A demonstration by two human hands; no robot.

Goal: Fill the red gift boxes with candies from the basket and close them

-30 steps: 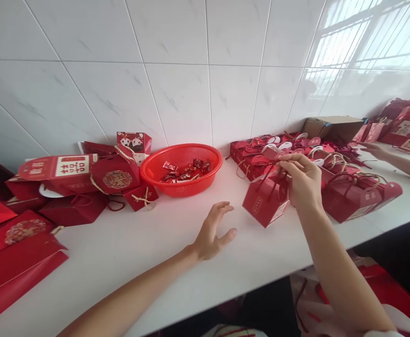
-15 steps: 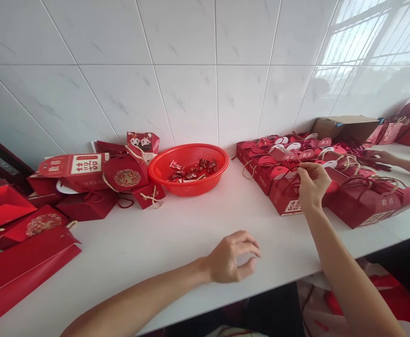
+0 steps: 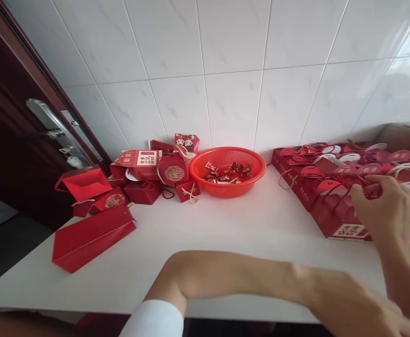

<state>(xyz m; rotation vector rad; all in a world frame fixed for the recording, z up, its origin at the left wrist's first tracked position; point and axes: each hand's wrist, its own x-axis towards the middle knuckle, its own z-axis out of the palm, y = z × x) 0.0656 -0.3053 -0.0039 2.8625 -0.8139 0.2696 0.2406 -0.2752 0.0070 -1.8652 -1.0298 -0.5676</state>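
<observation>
My right hand [image 3: 391,203] is over the front red gift box [image 3: 341,217] of a packed group on the right. Its thumb and index finger are apart at the cord and handle flaps, with no cord visibly gripped. The box has red cord [image 3: 340,199] on top and a pale printed label on its front. My left hand [image 3: 369,309] is low at the right, by the table's front edge. It is blurred and partly cut off by the frame, so its fingers cannot be made out.
A red plastic basket [image 3: 227,189] holds wrapped candies [image 3: 226,177]. Left of it are piled gift boxes [image 3: 141,168] and a red paper bag [image 3: 94,238] lying on the white table [image 3: 205,224]. A cardboard box [image 3: 401,135] stands behind at right. A dark door [image 3: 11,93] is at left.
The view has swung left, bringing the door into sight. My left hand has moved from above the table to the lower right. My right hand's fingers have spread at the gift box.
</observation>
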